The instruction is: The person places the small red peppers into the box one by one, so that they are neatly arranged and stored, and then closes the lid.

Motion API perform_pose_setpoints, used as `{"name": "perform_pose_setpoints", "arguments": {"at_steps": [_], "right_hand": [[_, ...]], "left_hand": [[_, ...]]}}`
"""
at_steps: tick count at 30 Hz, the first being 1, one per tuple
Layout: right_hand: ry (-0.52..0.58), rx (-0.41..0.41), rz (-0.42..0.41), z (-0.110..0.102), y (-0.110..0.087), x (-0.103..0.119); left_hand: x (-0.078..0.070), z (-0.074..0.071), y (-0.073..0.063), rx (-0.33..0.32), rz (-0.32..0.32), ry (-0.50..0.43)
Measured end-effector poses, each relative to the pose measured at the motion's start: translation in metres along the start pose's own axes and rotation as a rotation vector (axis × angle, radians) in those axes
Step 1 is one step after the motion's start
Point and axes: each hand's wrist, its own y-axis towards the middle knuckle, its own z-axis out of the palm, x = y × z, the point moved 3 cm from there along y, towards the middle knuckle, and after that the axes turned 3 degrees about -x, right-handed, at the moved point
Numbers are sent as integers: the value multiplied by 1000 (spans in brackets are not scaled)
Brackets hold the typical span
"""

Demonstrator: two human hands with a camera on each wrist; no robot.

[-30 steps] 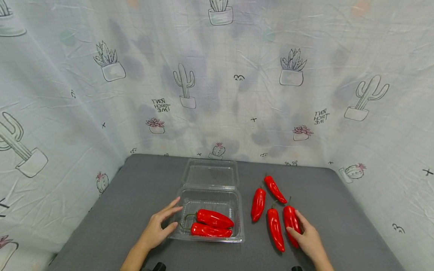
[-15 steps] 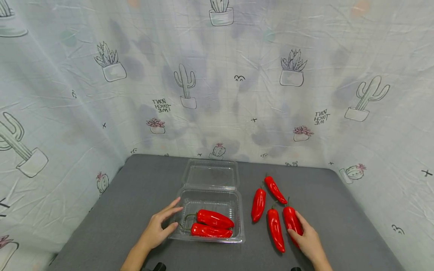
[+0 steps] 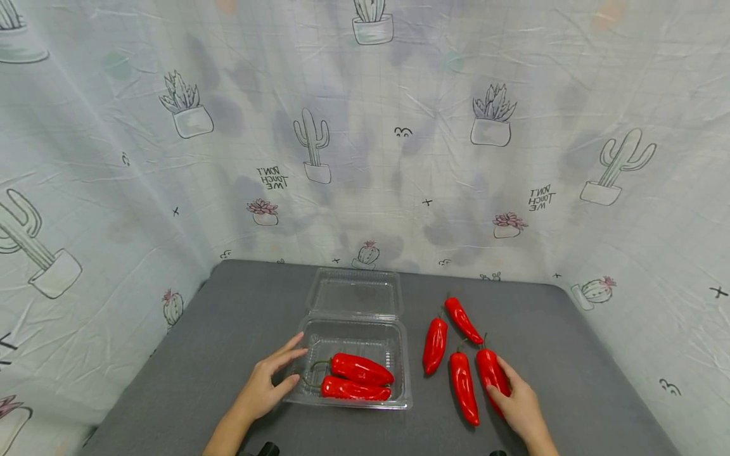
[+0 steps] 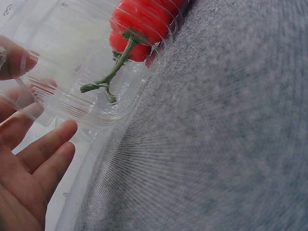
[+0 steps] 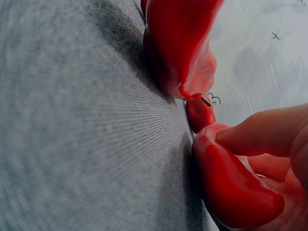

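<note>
Two red chili peppers [image 3: 362, 369] lie side by side in a hinged clear plastic container [image 3: 405, 354], its lid folded back. My left hand [image 3: 263, 385] rests against the container's left rim, fingers fairly straight, with some fingertips seen through the plastic in the left wrist view. At the right, my right hand [image 3: 520, 405] grips another red chili pepper [image 3: 492, 370], thumb on one side and fingers on the other. The right wrist view shows the held pepper [image 5: 231, 187] close to the table; its contact with the cloth is hard to judge.
Beside the held pepper lie three more red chili peppers: a near one [image 3: 464, 387], a left one [image 3: 435, 345] and a far one [image 3: 463, 320]. A grey cloth covers the table [image 3: 239, 316]. Cactus-printed sheets [image 3: 365, 158] hang behind and at both sides.
My right thumb has shifted slightly to the right on the pepper, and the pepper's stem end has tilted a little left. My left hand and the container stay in place.
</note>
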Motion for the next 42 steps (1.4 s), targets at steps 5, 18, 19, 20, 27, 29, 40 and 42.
{"name": "perform_pose_setpoints", "arguments": {"at_steps": [5,18,19,20,27,29,40,42], "right_hand": [[4,3,28,0,2,-1],[3,-23,32,-1,1,-1],[3,-22,33,-1,1,-1],[2,-22,35,-2,1,-1],[5,-45,22,-4,-1,1],[5,-60,12,-5,-2,1],[49,-112,13,-7,-2,3],[55,-119,10,-7,-2,4]], "left_hand": [[1,0,0,1,-6,4],[-3,-1,0,1,-15,6],[-2,-1,0,1,-17,2],[-2,-1,0,1,-10,3],[-3,-1,1,0,-3,-5],[-3,-1,1,1,-6,-7],[-2,-1,1,2,-11,-12],[-2,0,0,1,-16,-12]]}}
